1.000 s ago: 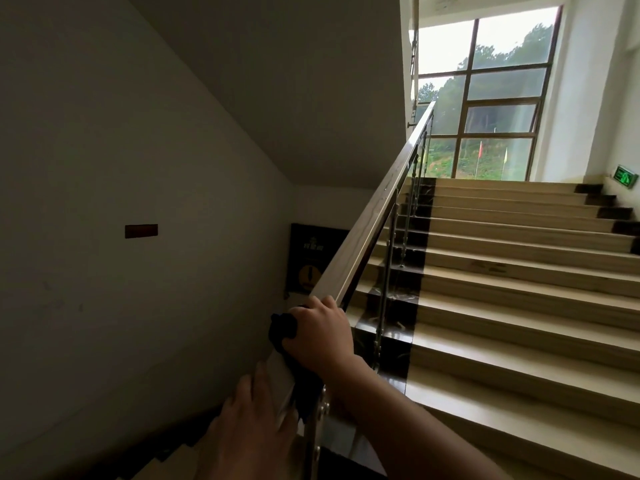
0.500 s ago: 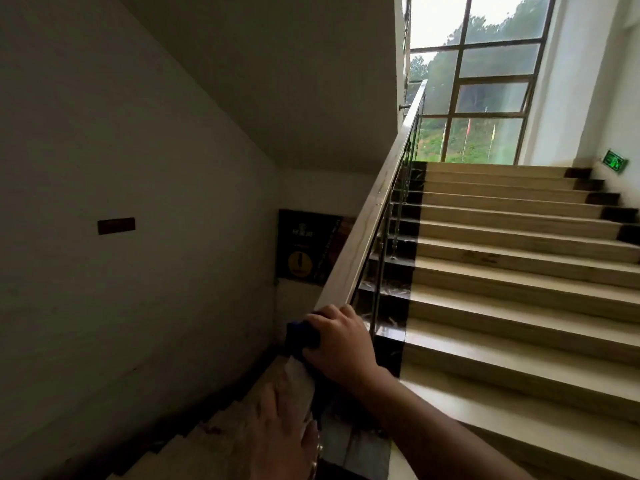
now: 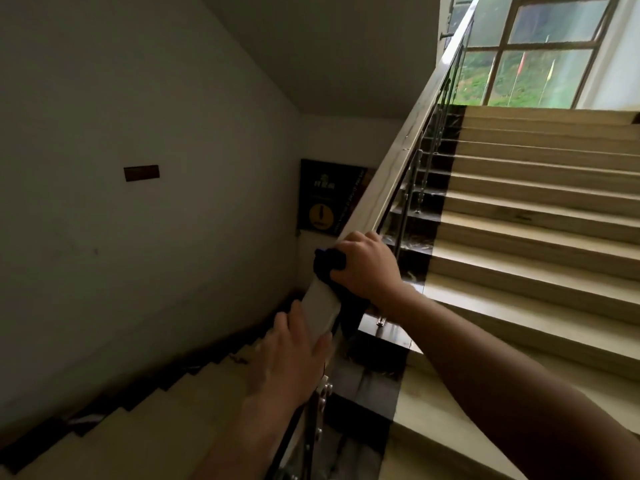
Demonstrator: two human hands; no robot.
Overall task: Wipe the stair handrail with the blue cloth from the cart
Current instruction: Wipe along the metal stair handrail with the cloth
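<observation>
The flat handrail [image 3: 398, 157] climbs from the lower centre to the upper right. My right hand [image 3: 365, 263] wraps over the rail and grips the dark blue cloth [image 3: 329, 265], which is bunched under my palm and hangs down the rail's right side. Lower on the same rail, my left hand [image 3: 291, 355] holds the rail from the left side, fingers around it. The cart is not in view.
Steel balusters [image 3: 414, 181] and glass panels run under the rail. Tan steps [image 3: 540, 216] rise on the right toward a big window [image 3: 533, 50]. A lower flight [image 3: 145, 420] drops on the left below a white wall with a dark poster [image 3: 327, 197].
My right hand has slid the cloth a little up the rail. My left hand has come up the rail behind it, and the camera has tilted down and left.
</observation>
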